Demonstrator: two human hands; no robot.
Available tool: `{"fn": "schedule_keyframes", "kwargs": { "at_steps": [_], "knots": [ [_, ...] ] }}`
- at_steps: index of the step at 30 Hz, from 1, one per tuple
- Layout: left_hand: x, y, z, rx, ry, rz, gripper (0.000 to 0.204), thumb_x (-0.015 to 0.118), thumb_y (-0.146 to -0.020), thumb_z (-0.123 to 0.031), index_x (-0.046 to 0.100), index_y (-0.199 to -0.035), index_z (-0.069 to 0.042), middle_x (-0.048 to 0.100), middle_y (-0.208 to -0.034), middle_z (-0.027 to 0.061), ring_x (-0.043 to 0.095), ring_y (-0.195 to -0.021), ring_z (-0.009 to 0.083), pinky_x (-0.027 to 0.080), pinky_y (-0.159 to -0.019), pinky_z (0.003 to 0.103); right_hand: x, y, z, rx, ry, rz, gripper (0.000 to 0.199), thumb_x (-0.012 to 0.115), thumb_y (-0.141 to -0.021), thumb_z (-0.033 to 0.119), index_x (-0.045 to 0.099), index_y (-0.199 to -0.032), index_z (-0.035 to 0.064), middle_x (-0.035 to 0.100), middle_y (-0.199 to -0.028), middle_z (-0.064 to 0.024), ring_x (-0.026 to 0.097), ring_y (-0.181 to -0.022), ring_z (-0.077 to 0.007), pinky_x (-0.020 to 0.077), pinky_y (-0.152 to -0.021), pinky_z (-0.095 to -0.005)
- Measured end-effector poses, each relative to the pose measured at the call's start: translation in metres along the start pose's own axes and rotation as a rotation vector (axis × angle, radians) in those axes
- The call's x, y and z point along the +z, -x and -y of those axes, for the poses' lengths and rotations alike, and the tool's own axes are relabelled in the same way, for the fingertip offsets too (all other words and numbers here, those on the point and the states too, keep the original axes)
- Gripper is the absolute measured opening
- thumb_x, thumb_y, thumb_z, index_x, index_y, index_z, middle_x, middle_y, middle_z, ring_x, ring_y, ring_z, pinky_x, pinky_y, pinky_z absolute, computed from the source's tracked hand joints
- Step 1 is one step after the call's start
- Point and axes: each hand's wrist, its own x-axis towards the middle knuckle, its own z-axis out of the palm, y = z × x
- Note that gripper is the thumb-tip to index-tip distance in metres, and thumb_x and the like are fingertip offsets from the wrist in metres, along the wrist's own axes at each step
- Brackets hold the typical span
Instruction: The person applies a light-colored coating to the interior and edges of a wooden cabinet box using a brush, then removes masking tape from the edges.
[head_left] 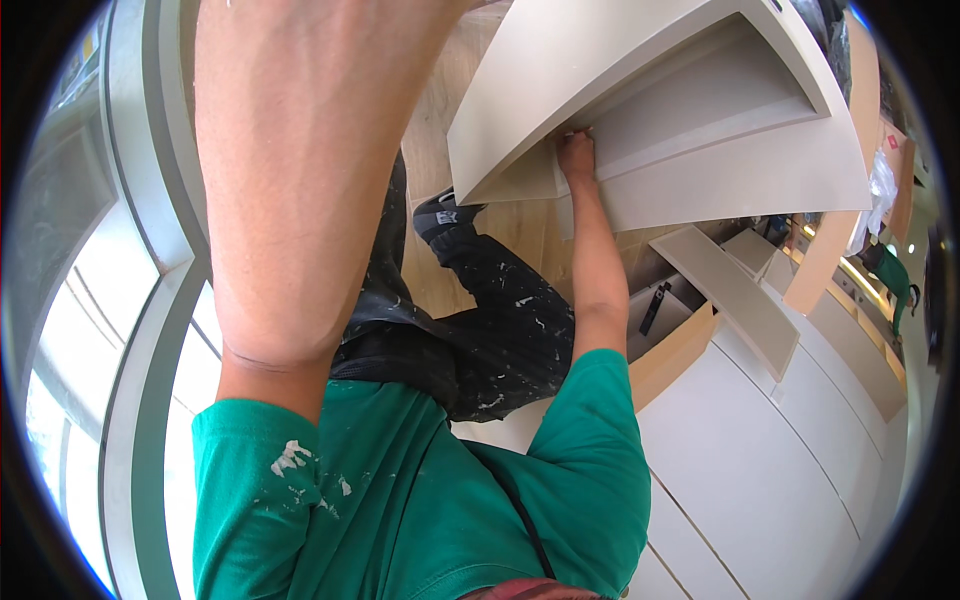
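Observation:
A large beige cabinet carcass [530, 85] with a deep open recess fills the upper right. My right hand [577, 155] reaches into that recess, close to its lower left inner corner. Its fingers are curled closed, and whatever they may hold is too small to make out. My left forearm rises large across the upper left and leaves through the top edge, so my left hand is out of sight.
A window frame [135, 200] curves down the left side. To the right lie an open cardboard box [675, 350] and a loose beige panel [735, 300] resting over it. My shoe [440, 215] stands on wood-look flooring. Another person's green sleeve [890, 275] shows far right.

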Motion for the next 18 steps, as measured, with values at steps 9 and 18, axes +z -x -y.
{"fn": "schedule_keyframes", "kwargs": {
  "at_steps": [9, 18],
  "knots": [
    [0.000, 0.000, 0.000, -0.010, 0.004, -0.002, 0.034, 0.038, -0.101, -0.026, 0.051, -0.119, 0.000, 0.056, -0.117, 0.0146, 0.050, -0.106, 0.0295, 0.041, -0.092, 0.049, -0.006, 0.003, 0.008, 0.042, 0.028, 0.035, 0.029, 0.055, -0.099, 0.024, 0.073, -0.102, 0.0026, 0.070, -0.090, -0.0300, 0.068, -0.092, -0.0473, 0.0556, -0.085, -0.0555],
    [0.000, 0.000, 0.000, -0.013, 0.010, -0.003, 0.034, 0.038, -0.100, -0.025, 0.051, -0.119, 0.000, 0.056, -0.117, 0.0147, 0.049, -0.106, 0.0302, 0.040, -0.093, 0.050, -0.001, 0.001, 0.001, 0.016, 0.015, 0.007, 0.031, 0.057, -0.098, 0.026, 0.069, -0.104, -0.0012, 0.070, -0.086, -0.0295, 0.069, -0.089, -0.0459, 0.0566, -0.083, -0.0547]
  ]
}}
